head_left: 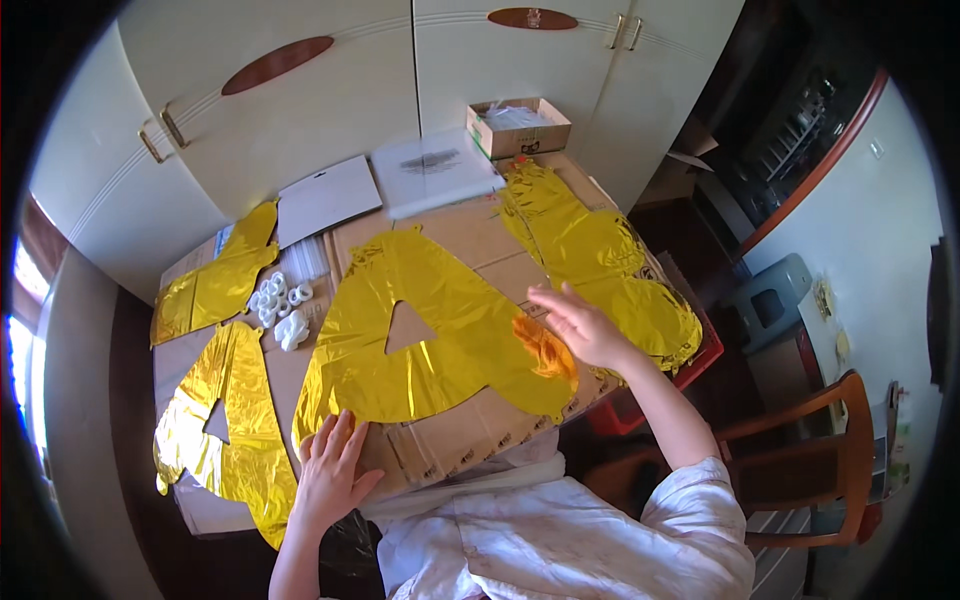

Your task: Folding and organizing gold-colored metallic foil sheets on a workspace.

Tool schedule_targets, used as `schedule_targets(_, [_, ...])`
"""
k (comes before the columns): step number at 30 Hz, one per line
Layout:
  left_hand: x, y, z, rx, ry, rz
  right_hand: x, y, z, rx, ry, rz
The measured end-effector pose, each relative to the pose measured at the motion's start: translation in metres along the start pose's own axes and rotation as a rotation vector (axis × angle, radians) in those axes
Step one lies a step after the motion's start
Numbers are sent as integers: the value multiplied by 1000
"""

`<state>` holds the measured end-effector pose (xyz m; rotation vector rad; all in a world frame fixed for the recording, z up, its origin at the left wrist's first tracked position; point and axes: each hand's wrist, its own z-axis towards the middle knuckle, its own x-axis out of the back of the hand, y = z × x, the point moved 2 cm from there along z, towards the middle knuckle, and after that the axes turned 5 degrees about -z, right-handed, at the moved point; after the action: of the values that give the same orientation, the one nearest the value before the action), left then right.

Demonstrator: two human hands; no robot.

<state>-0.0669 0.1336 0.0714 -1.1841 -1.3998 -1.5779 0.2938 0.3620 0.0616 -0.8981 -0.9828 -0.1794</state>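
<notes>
At the table's left edge we see two flat gold foil balloons: one (213,283) toward the far left corner, another (228,430) with a triangular cut-out toward the near left corner. Between them and the centre lies a cluster of small white plastic rings (279,305). Our left hand (330,472) rests open, fingers spread, palm down on the near edge of the large gold foil letter balloon (430,340), which lies flat on the cardboard sheet (450,445) covering the table's centre. Behind it, at the far edge, we see a grey card sheet (327,198), a clear packet (435,170) and an open cardboard box (518,127). Our right hand (580,325) is open, fingers extended, at the balloon's right edge; whether it touches the foil cannot be determined. Further gold foil (600,260) extends along the table's right edge. A wooden chair (830,440) stands beyond the near right corner.
</notes>
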Motion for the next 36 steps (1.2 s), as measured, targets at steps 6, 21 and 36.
schedule_targets(6, [21, -20, 17, 28, 39, 7, 53, 12, -29, -261, -11, -317])
schedule_targets(21, [3, -29, 33, 67, -80, 7, 37, 20, -74, 46, -59, -700])
schedule_targets(36, [35, 45, 116, -310, 30, -34, 49, 33, -74, -187, 135, -331])
